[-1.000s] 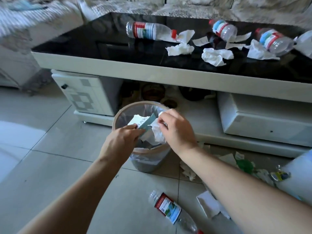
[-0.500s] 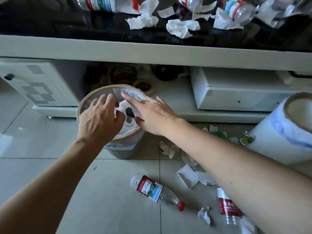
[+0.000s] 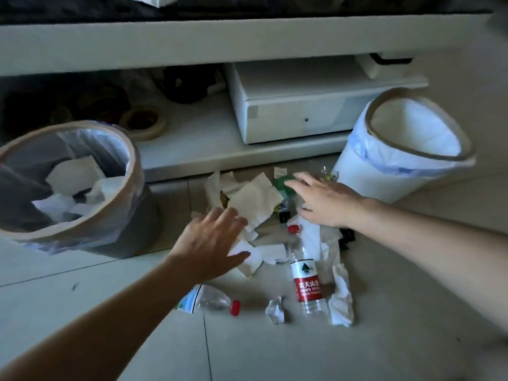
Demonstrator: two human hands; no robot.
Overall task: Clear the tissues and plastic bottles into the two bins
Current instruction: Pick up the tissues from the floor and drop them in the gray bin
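Fingers spread and empty, the left hand (image 3: 211,240) and right hand (image 3: 324,202) hover over crumpled tissues (image 3: 255,199) on the floor between the grey bin (image 3: 132,171), left, and the white bin (image 3: 357,171), right. Better to bunch the soft, limp sheets before lifting. A clear, ribbed red-labelled bottle (image 3: 306,281) lies nearer.

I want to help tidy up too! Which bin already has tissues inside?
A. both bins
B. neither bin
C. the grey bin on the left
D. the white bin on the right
C: white tissues lie crumpled inside the grey bin on the left, while the white bin on the right shows only its bare liner inside.
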